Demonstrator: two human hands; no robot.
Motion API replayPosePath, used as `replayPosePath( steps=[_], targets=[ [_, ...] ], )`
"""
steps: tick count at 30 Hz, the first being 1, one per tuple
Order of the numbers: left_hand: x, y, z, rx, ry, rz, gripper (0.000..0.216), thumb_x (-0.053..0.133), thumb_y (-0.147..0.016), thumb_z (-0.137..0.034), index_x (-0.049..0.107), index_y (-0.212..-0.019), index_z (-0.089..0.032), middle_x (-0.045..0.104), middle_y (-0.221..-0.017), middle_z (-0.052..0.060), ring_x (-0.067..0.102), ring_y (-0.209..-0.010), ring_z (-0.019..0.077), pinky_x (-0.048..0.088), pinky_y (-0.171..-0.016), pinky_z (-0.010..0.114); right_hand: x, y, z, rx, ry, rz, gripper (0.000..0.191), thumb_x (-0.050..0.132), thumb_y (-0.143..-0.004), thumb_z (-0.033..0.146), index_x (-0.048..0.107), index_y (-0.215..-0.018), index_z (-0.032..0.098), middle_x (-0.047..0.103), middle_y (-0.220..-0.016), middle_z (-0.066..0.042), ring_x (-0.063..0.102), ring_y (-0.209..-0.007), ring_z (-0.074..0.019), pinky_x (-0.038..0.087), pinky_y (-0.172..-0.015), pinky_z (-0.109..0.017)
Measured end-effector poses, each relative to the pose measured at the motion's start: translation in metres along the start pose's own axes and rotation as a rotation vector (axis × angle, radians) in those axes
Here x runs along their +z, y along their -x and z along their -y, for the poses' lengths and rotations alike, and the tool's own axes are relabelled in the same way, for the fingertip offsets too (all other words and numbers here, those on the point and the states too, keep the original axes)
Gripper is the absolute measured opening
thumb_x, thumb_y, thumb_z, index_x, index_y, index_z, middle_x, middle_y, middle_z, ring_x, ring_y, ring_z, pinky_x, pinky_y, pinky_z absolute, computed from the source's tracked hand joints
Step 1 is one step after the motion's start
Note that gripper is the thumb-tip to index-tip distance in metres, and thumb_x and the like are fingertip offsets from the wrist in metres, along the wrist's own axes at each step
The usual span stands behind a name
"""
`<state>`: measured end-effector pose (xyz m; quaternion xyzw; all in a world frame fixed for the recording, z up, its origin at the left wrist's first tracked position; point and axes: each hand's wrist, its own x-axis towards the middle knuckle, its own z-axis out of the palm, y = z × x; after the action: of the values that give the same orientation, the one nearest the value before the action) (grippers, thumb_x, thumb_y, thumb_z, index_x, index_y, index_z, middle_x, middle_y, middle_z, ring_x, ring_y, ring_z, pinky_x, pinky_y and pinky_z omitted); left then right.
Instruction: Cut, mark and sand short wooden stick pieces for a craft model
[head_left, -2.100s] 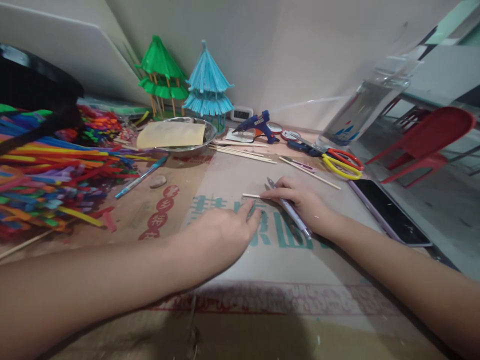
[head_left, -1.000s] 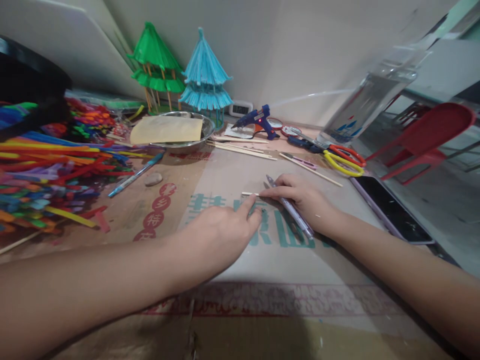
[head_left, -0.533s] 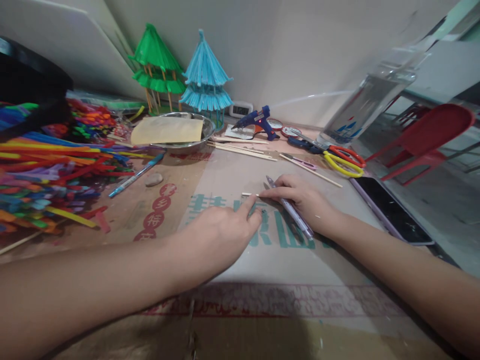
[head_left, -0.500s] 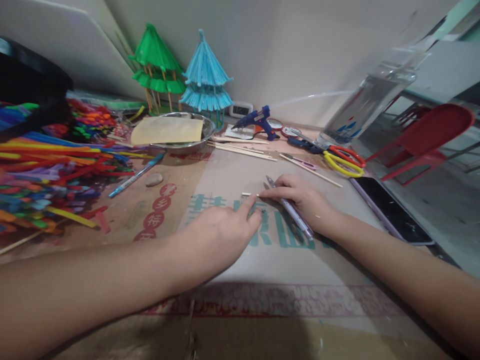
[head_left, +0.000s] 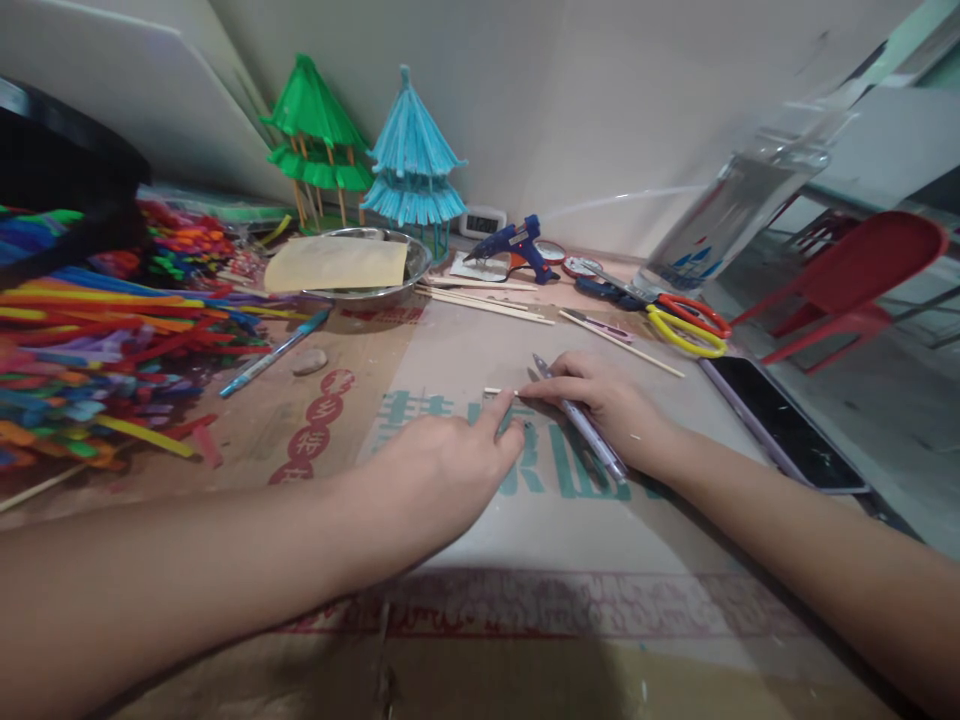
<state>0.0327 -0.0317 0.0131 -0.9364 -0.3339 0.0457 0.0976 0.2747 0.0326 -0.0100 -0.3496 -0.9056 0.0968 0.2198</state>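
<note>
A short wooden stick (head_left: pixel 492 391) lies on the printed cardboard between my two hands. My left hand (head_left: pixel 442 465) presses its index fingertip on the stick, with the other fingers curled under and partly hidden. From the other side, my right hand (head_left: pixel 600 400) reaches its index fingertip to the stick's right end. A light purple pen (head_left: pixel 595 440) is tucked in my right hand, slanting out below the palm with its tip pointing away from me. The right thumb and lower fingers are partly hidden.
Colourful pipe cleaners (head_left: pixel 112 350) heap at left near a blue pen (head_left: pixel 274 355). Behind stand green (head_left: pixel 311 110) and blue (head_left: pixel 412 140) pagoda-like models, a metal bowl (head_left: pixel 360 293) and a glue gun (head_left: pixel 517 242). Scissors (head_left: pixel 686 325), a phone (head_left: pixel 784 420) and a bottle (head_left: pixel 697 225) stay right.
Both hands keep the same position on the short stick, and the pen stays in my right hand. Only the camera view has shifted very slightly.
</note>
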Motion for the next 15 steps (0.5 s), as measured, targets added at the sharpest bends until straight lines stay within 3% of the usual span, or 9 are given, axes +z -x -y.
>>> replayPosePath(
  steps=[15],
  targets=[
    [-0.0053, -0.0017, -0.0004, -0.008, 0.023, 0.019, 0.048, 0.046, -0.092, -0.003, 0.058, -0.138, -0.01, 0.051, -0.151, 0.027, 0.076, -0.068, 0.0235, 0.062, -0.056, 0.036, -0.0018, 0.0011, -0.0011, -0.035, 0.013, 0.013, 0.029, 0.055, -0.099, 0.018, 0.077, -0.117, 0.024, 0.061, -0.089, -0.006, 0.062, -0.084, -0.0207, 0.046, -0.073, -0.032]
  ],
)
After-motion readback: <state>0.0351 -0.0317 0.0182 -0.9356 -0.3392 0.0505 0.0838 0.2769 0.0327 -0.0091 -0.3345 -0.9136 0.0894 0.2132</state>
